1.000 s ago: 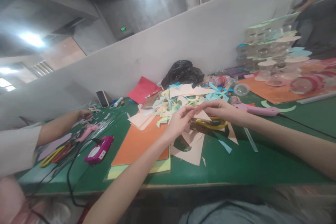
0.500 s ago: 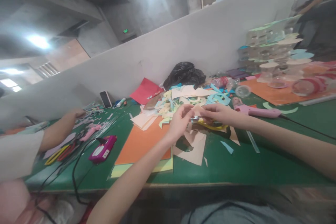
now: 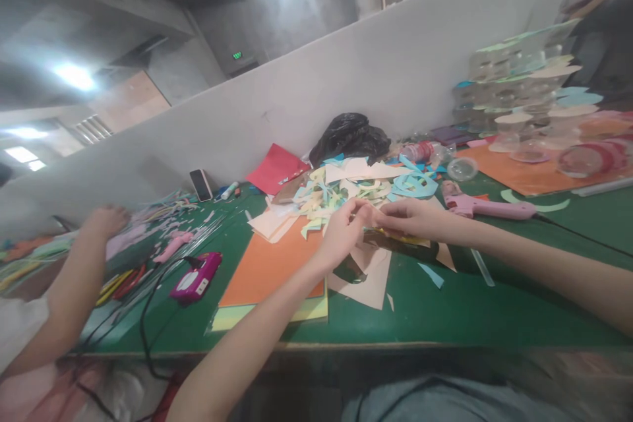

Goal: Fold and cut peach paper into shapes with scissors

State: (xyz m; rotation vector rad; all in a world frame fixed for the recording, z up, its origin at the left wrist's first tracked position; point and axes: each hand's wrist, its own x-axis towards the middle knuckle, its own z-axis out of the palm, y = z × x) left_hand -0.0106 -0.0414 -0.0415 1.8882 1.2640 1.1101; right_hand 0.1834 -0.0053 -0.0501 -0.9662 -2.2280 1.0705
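My left hand and my right hand meet above a heap of paper scraps, fingertips nearly touching. Both are closed in a pinch on a small pale peach paper piece, mostly hidden by the fingers. Under my right hand lies a yellow-handled tool, partly covered. Below the hands are cut peach paper and, to the left, an orange sheet on top of yellow-green ones.
A pink glue gun with a black cord lies right. A black plastic bag rests by the wall. Stacked clear cups with paper discs stand back right. Left are a magenta power box, a phone and another person's arm.
My hands have drawn closer together, and the peach paper between them shows less. At the left, the other person's hand has pulled back toward the left.
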